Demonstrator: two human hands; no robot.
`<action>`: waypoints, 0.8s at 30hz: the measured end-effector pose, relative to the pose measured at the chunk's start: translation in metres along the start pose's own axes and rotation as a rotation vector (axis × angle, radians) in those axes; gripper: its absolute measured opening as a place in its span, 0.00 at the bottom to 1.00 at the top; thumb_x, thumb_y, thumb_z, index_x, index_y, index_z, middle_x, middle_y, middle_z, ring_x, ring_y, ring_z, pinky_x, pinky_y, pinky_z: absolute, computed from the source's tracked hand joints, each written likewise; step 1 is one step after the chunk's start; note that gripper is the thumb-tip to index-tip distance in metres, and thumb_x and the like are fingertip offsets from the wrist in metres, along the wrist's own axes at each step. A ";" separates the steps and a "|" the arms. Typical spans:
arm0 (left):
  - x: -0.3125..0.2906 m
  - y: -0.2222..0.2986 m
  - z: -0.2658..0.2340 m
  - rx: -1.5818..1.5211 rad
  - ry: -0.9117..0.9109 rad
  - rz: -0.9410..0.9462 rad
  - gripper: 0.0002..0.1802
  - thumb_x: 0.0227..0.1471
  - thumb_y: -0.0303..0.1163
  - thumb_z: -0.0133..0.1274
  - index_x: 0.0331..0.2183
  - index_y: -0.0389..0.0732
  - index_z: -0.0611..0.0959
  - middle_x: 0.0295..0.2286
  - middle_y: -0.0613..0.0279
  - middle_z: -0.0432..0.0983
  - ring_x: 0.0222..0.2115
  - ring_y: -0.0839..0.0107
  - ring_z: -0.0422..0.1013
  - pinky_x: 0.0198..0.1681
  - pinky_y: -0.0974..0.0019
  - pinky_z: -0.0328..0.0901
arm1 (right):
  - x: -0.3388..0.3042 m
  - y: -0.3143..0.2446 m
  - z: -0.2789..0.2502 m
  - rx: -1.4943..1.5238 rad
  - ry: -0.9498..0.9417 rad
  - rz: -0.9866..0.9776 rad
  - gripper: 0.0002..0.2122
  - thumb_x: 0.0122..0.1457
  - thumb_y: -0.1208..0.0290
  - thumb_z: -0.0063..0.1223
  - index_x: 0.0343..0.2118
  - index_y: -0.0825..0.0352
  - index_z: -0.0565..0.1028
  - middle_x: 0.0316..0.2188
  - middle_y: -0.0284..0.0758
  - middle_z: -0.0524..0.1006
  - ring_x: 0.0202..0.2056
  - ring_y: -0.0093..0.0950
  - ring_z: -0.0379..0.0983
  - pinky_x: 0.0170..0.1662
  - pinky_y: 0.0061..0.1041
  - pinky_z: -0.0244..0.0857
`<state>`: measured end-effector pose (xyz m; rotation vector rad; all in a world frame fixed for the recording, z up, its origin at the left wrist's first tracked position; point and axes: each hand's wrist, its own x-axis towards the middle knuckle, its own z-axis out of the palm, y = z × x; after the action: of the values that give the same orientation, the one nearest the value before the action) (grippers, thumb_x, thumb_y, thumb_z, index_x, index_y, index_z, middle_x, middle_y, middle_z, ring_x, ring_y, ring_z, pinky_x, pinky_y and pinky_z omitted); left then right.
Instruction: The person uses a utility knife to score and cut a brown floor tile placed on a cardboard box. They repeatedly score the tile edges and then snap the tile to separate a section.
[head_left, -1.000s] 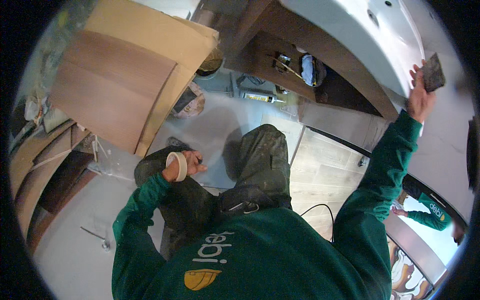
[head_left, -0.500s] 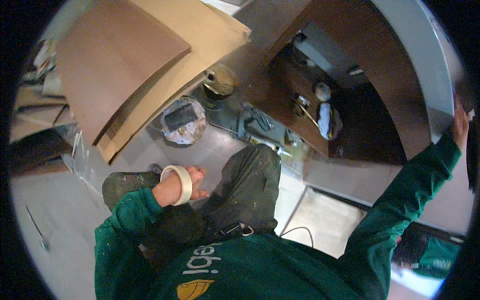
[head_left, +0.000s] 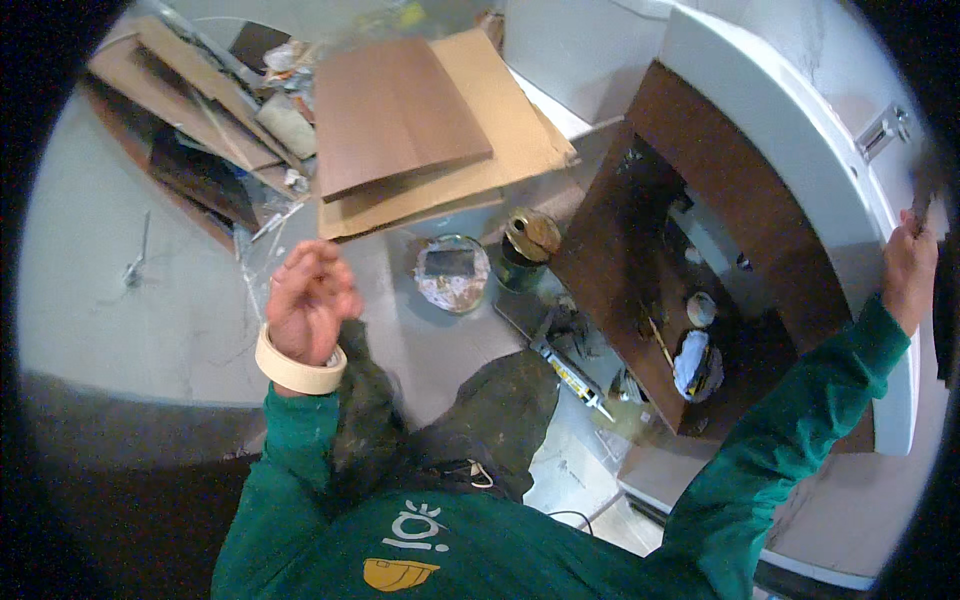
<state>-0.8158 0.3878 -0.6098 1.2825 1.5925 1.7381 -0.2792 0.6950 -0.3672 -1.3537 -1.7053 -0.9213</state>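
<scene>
Left hand (head_left: 308,298): raised over the grey floor, fingers loosely curled toward the palm, nothing gripped between them.
Tape roll (head_left: 297,368): cream masking tape worn round the left wrist like a bracelet, just above the green sleeve cuff.
Right hand (head_left: 908,270): stretched far out at the right rim, closed round a dark flat tool (head_left: 926,200); kind of tool not clear, blurred at the picture's edge.
White cabinet top (head_left: 800,130): curved pale surface under the right hand, with a metal fitting (head_left: 884,130) near its upper end.
Brown cabinet opening (head_left: 700,250): dark recess below the white top, holding small cans and crumpled rags.
Floor items: open tub (head_left: 453,272) with pale residue, beside a dark tin (head_left: 528,243) with a stained lid; caulking gun (head_left: 572,372) lying just right of the knee.
Cardboard sheets (head_left: 420,120): brown pieces stacked flat on the floor, beyond the left hand.
Scrap pile (head_left: 200,130): boards and plastic offcuts at upper left.
Posture: crouched, dark paint-marked trousers between both green sleeves.
</scene>
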 end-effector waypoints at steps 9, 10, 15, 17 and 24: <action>0.080 -0.063 0.023 1.020 0.004 0.584 0.37 0.50 0.44 0.64 0.56 0.33 0.73 0.56 0.41 0.66 0.59 0.46 0.63 0.63 0.45 0.56 | -0.006 -0.036 0.004 -0.076 -0.036 0.170 0.18 0.62 0.69 0.41 0.54 0.62 0.72 0.44 0.54 0.78 0.43 0.56 0.76 0.46 0.53 0.68; 0.086 -0.073 0.027 1.101 0.014 0.563 0.41 0.49 0.47 0.63 0.58 0.35 0.70 0.59 0.41 0.62 0.62 0.44 0.58 0.65 0.42 0.52 | -0.005 -0.035 0.006 -0.047 -0.014 0.140 0.18 0.62 0.70 0.41 0.54 0.63 0.72 0.44 0.54 0.78 0.43 0.56 0.75 0.47 0.53 0.68; 0.108 -0.097 0.028 1.287 -0.004 0.396 0.51 0.48 0.56 0.62 0.64 0.34 0.64 0.64 0.36 0.54 0.67 0.37 0.45 0.68 0.35 0.41 | -0.004 -0.014 0.014 -0.027 -0.074 0.106 0.18 0.60 0.70 0.43 0.53 0.65 0.73 0.43 0.57 0.77 0.44 0.57 0.75 0.47 0.52 0.68; 0.107 -0.098 0.013 1.311 -0.010 0.412 0.51 0.48 0.56 0.62 0.63 0.34 0.64 0.64 0.36 0.54 0.67 0.38 0.45 0.68 0.35 0.41 | -0.001 -0.004 0.020 -0.009 -0.128 0.089 0.19 0.60 0.71 0.42 0.53 0.64 0.73 0.43 0.57 0.77 0.44 0.57 0.75 0.47 0.51 0.68; 0.086 -0.093 -0.055 1.208 0.019 0.417 0.46 0.50 0.53 0.61 0.63 0.37 0.67 0.65 0.35 0.52 0.68 0.38 0.44 0.69 0.35 0.37 | -0.011 0.047 0.034 -0.119 -0.083 0.138 0.19 0.64 0.69 0.42 0.58 0.60 0.72 0.47 0.53 0.78 0.48 0.53 0.75 0.51 0.44 0.68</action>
<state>-0.9260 0.4514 -0.6641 2.2151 2.6607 0.8340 -0.2361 0.7285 -0.3882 -1.5876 -1.6166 -0.9111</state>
